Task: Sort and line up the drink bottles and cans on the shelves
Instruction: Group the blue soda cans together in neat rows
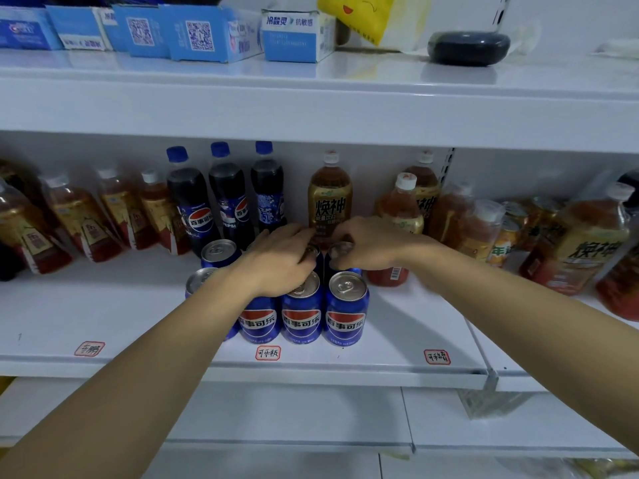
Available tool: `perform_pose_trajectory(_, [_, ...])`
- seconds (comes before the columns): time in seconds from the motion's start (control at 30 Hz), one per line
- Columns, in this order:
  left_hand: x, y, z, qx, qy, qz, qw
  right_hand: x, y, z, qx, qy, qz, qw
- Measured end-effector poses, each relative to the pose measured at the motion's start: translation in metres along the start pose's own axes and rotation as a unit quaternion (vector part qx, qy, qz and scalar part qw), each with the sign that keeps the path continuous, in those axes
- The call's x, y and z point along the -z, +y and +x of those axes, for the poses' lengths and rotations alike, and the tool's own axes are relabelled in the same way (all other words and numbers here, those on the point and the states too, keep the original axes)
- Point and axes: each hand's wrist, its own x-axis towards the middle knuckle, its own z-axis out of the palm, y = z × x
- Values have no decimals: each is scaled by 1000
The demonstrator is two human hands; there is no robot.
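Blue Pepsi cans (345, 307) stand in two rows on the middle shelf (103, 312). My left hand (280, 261) lies over the back row and its fingers curl round the top of one can (311, 252). My right hand (366, 243) pinches the rim of the neighbouring back-row can (340, 250). Behind the cans stand three dark Pepsi bottles (228, 198) and a gold-labelled drink bottle (329, 198). The back cans' bodies are mostly hidden by my hands and the front row.
Red-labelled tea bottles (86, 216) line the shelf's left. Gold-labelled and orange bottles (584, 247) and small cans (508, 236) crowd the right. The upper shelf carries blue boxes (200, 32), a yellow bag (359, 15) and a dark oval object (468, 48). Handwritten labels (268, 353) mark the shelf edge.
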Motion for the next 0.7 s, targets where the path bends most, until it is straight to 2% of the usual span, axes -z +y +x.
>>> perform_pose_trajectory(0.13, [-9,-7,-6,-16,-12,36,999,-1,-1,5,-26,-5,-8,1000])
perform_pose_trajectory(0.4, [-24,-17,-6,-31,18,43,998,22,-3,6,-79,49,24,995])
perform_pose_trajectory(0.7, [-27,-21,-4,-45,28,38,998,13,-22,0,-62,2,-13,998])
